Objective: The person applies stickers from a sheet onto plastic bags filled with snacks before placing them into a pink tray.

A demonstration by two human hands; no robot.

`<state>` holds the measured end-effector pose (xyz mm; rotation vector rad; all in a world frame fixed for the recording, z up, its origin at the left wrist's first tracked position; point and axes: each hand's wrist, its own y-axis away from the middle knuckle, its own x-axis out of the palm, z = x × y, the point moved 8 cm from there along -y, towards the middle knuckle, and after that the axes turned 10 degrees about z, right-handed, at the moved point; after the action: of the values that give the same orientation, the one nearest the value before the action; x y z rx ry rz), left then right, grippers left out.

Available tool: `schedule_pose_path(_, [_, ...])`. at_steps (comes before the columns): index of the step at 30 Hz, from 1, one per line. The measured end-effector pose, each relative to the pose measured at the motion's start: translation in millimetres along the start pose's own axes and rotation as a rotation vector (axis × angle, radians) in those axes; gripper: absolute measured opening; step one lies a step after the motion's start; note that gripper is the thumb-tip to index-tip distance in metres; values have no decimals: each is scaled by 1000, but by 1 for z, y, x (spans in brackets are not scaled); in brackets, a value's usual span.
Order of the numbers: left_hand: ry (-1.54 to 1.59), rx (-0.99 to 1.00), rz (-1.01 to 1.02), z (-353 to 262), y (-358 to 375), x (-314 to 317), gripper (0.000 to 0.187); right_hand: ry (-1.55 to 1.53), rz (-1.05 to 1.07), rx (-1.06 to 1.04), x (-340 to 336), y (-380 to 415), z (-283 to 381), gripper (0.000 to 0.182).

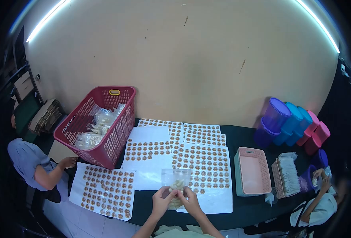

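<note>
Between my two hands is a clear plastic pouch [176, 175] with pale, whitish pieces inside, its top edge standing upward. My left hand [161, 200] grips the pouch's left side. On the opposite side, my right hand [189, 201] pinches it, with the thumbs close together on the front. What the pieces are I cannot make out. Under and behind the pouch lie white sheets [147, 174] covered with rows of round brown stickers. Another sticker sheet [106, 190] lies to the left of my hands.
A dark red basket [122, 137] holding several filled pouches stands at the back left. To the right are a pink tray [254, 168], a basket of flat packets [288, 174] and stacked coloured tubs [276, 113]. One person [32, 166] is at the left, another [316, 206] at the right.
</note>
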<state>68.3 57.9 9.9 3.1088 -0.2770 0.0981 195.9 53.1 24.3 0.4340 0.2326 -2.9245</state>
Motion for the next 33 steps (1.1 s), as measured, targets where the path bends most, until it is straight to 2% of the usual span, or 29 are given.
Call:
schedule_pose_path(1, [-8,-6,-2,3,1,0,22,-56,-31,12,-1,5,2,27])
schedule_pose_path(2, [19,5,-16,4,1,1,21,48,56,78,1,5,-9,25])
schedule_pose_path(5, [6,1,-18,3,-6,3,19,-29,77,31,-1,3,3,25])
schedule_pose_path(7, [44,73,-66,7,-11,-3,21,2,132,33,1,-1,7,26])
schedule_pose_path(9, [33,68,-65,8,-16,-7,21,-16,42,-7,-1,-3,11,22])
schedule_pose_path(10, [54,77,-29,3,-17,-5,22,-23,23,59,-3,-3,10,21])
schedule_pose_path(12, [79,84,2,2,-16,-3,23,-76,-42,38,-3,-2,5,20])
schedule_pose_path(14, [163,-43,69,14,-17,2,22,-101,-172,6,-7,-2,-3,17])
schedule_pose_path(17, [201,-38,67,19,-14,3,28,-114,-222,40,-5,3,-13,18])
schedule_pose_path(23, [222,-7,10,34,11,-16,27,31,-159,129,18,10,-9,25])
schedule_pose_path(25, [235,-84,-19,37,21,-28,28,9,-153,104,33,9,-4,26])
schedule_pose_path(27, [283,-94,-40,35,32,-41,29,-173,-144,106,50,10,-4,27])
schedule_pose_path(33, [444,-135,-21,34,48,-79,28,-204,-19,139,102,4,-16,28])
